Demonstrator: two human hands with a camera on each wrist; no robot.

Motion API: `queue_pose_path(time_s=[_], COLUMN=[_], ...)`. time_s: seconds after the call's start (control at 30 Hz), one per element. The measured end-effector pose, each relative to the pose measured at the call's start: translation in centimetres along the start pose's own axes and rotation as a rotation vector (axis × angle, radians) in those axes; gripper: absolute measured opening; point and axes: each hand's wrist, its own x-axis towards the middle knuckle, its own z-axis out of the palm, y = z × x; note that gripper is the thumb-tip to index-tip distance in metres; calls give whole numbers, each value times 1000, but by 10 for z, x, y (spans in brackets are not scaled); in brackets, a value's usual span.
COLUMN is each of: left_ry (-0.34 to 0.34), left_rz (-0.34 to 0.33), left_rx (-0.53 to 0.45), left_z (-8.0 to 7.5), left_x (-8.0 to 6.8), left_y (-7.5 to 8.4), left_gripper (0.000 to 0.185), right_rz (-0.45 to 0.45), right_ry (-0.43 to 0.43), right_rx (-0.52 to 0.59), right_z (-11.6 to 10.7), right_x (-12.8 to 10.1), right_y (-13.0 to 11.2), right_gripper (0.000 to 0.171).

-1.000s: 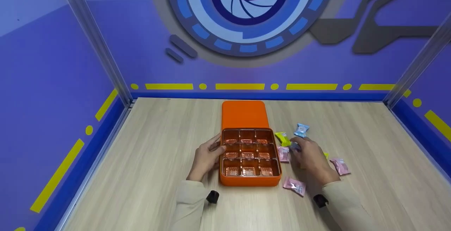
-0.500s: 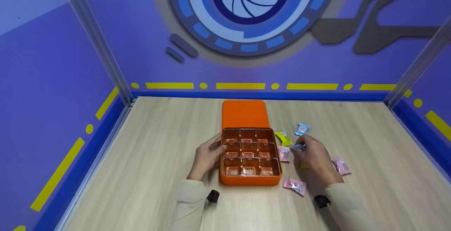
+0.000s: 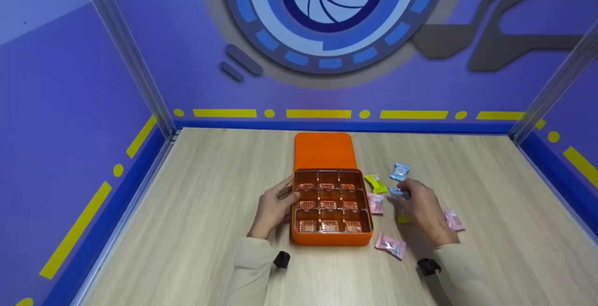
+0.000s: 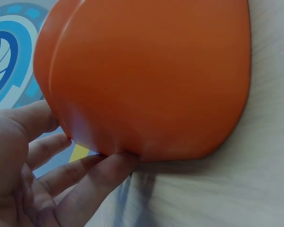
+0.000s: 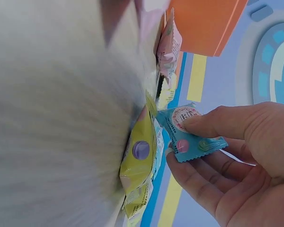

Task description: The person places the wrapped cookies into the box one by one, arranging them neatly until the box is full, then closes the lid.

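Blue candy (image 5: pixel 191 130), pinched by right hand (image 3: pixel 423 205) just right of orange box (image 3: pixel 331 239); left hand (image 3: pixel 273 208) fingers straight against box's left wall. Pick-up step; next probably needs carrying over a compartment.

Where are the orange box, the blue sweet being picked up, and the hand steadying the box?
orange box (image 3: pixel 331 240): head view, front wall.
blue sweet (image 5: pixel 191 133): right wrist view, wrapper's middle.
left hand (image 3: pixel 271 210): head view, back of hand.

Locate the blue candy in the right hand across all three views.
Head: blue candy at the right hand's fingertips, right of the orange box.
Left wrist: not in view; only the box's side.
Right wrist: centre right, pinched by the thumb.
Shared landmark: the orange box.
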Motion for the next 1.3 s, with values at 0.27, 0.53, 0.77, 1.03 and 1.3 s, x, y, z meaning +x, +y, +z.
queue_pose_path(time_s=[0.27,0.53,0.77,1.03,1.3], left_ry=[1,2,0,3,5], left_rz=[12,14,23,-6,-36], left_rx=[-1,-12,-14,4,-14], left_z=[-1,0,-1,-1,0], left_x=[1,0,0,1,2], left_y=[-2,-3,-1,-1,0], left_gripper=[57,57,58,57,57], right_rz=[-55,-52,-48,-128,-164], right_ry=[29,34,45,101,116], right_rx=[7,36,65,58,99], right_z=[-2,-3,-2,-4,-2], right_x=[-1,1,2,3,4], right_y=[0,-5,-11,-16,-25], right_gripper=[29,26,26,24,21])
